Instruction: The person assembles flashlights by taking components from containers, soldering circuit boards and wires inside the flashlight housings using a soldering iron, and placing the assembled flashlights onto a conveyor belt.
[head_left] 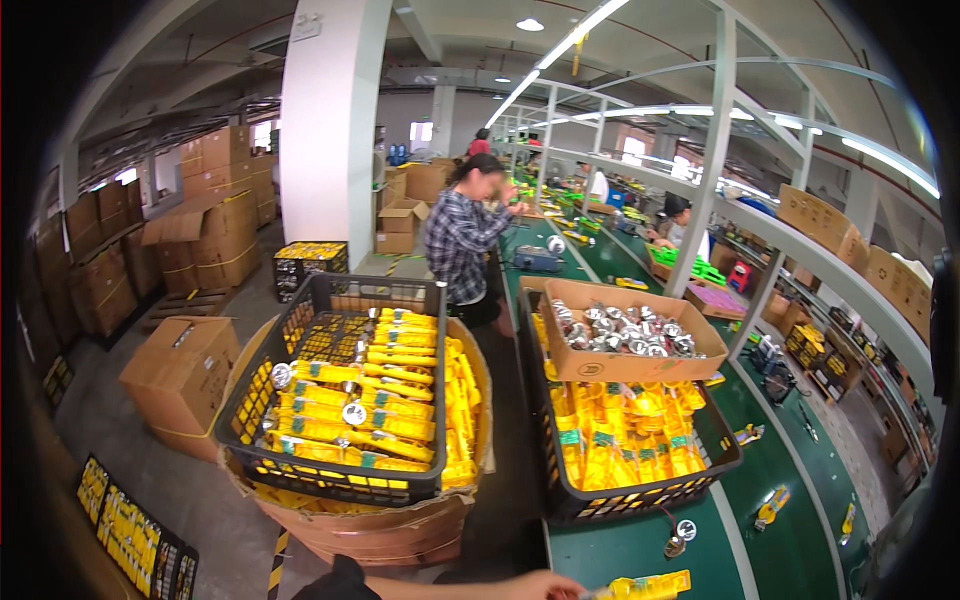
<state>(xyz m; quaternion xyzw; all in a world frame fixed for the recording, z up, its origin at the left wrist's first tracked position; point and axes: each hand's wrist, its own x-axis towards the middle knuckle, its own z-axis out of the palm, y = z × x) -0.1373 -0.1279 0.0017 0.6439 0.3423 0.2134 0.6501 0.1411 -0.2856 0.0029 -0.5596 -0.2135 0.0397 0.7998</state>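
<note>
Yellow plastic housing [650, 584] meets the left hand [545, 585] over the green bench [625, 535]; the lower edge crops the view, so grip closure cannot be determined. A carton [640, 367] of silver parts [630, 328] rests over the black crate [640, 500], presumably keeping them within reach.

Ahead and to the left of the hand [552, 585] are a big white post [335, 150] and grey floor [225, 540], and ahead to its right a long green table [610, 540] runs below bright lights [580, 38].
</note>
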